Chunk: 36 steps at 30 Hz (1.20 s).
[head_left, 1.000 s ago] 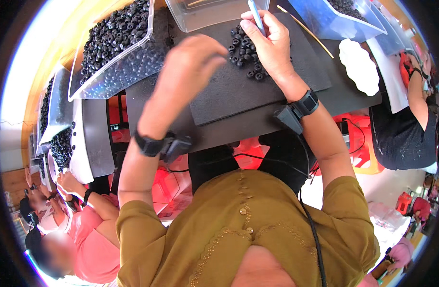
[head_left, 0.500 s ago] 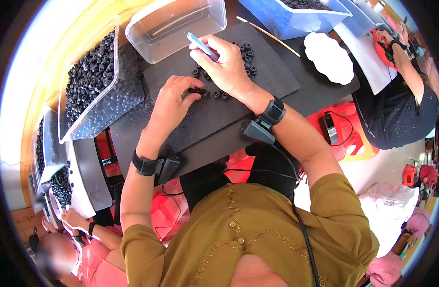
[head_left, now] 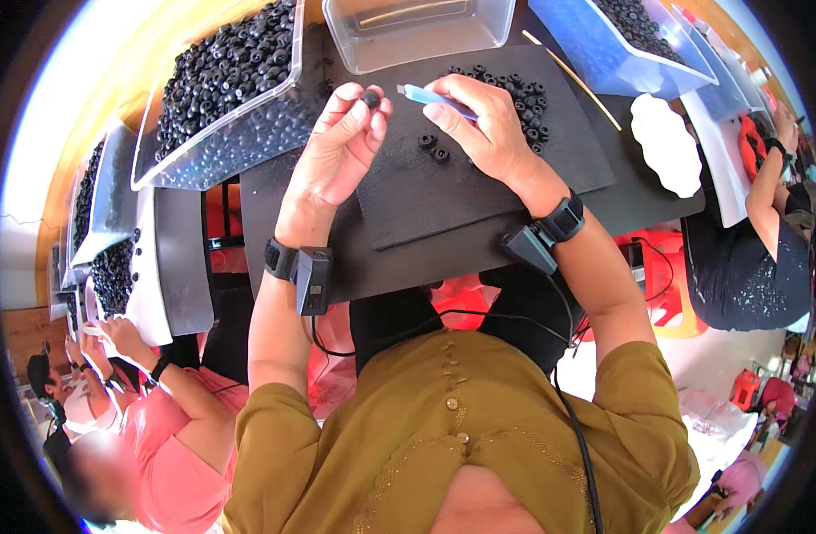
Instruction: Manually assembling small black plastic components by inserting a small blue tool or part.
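Observation:
My left hand (head_left: 339, 153) pinches a small round black part (head_left: 371, 99) between thumb and fingertips, raised above the dark mat (head_left: 417, 209). Facing it, my right hand (head_left: 490, 133) grips a slim light-blue craft knife (head_left: 435, 97). The knife's short tip points left toward the black part, with a small gap between them. Several like parts with holes (head_left: 531, 107) lie loose on the mat beyond and beside my right hand. Two more parts (head_left: 433, 148) rest between my hands.
A clear bin heaped with black parts (head_left: 230, 67) stands at the left. An open clear tub (head_left: 426, 36) sits at the back, a blue bin (head_left: 604, 53) right of it. A thin stick (head_left: 573, 80) and a white scalloped dish (head_left: 666, 147) lie on the right. People work on both sides.
My left hand has lifted a black part off the mat and turned palm up. My right hand holds the knife closer to it. The whole view has shifted.

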### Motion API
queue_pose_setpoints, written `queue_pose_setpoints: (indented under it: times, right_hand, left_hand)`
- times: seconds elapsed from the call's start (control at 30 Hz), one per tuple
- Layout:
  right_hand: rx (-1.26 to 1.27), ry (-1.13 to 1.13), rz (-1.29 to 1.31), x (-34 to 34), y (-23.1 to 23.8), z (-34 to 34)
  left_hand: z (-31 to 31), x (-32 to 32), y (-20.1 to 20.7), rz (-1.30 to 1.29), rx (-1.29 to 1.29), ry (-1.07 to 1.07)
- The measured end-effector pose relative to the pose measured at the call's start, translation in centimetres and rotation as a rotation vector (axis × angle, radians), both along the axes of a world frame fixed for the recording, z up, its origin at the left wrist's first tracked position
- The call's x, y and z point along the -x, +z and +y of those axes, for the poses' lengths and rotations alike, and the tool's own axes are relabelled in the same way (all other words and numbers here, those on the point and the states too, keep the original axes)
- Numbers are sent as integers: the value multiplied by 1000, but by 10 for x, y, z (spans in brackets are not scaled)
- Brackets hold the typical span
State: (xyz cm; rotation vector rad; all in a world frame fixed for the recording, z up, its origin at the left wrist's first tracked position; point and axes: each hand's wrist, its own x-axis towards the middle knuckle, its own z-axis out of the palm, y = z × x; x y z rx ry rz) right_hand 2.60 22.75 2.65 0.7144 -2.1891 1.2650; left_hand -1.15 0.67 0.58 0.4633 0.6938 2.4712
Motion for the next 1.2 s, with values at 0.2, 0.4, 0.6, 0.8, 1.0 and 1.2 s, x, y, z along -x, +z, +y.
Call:
queue_pose_setpoints:
  times: [0.2, 0.4, 0.6, 0.8, 1.0, 1.2]
  right_hand:
    - [-120, -12, 49, -4, 3, -5]
    - [-161, -7, 126, -3, 1, -4]
    - [-206, -63, 95, -6, 3, -4]
    - [-210, -78, 101, -6, 3, -4]
    - [-186, -59, 145, -3, -2, -4]
    - [-175, -50, 131, -3, -1, -5]
  left_hand:
    - [3, -6, 8, -18, -6, -21]
    - [4, -6, 4, -13, 3, -20]
    - [5, -7, 3, 8, 29, -10]
    - [4, -7, 4, 53, 73, 25]
    - [5, -8, 3, 92, 103, 53]
    - [4, -7, 3, 59, 80, 6]
